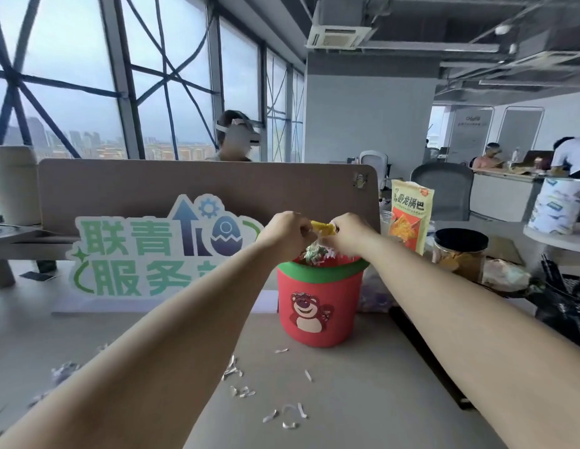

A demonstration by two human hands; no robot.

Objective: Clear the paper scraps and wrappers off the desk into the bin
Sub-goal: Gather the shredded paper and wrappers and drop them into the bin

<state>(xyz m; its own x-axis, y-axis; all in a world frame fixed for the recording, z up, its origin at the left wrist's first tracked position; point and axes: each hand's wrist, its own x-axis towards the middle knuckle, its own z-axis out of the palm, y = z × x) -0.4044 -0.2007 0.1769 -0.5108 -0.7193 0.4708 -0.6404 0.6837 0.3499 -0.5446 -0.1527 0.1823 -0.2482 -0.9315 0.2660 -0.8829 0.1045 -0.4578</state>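
A red bin (317, 306) with a green rim and a bear picture stands on the desk (363, 400), heaped with paper scraps and wrappers (314, 252). Both hands are raised just above its mouth. My left hand (287, 233) and my right hand (348, 233) each pinch an end of a yellow wrapper (322, 227) held between them. Several small white paper scraps (269, 388) lie on the desk in front of the bin, and more scraps (63, 372) lie at the left.
A green-lettered sign (159, 251) leans on the brown divider (217, 186) behind the bin. A snack bag (410, 218), a black-lidded jar (460, 251) and clutter stand at the right. A person with a headset sits beyond the divider.
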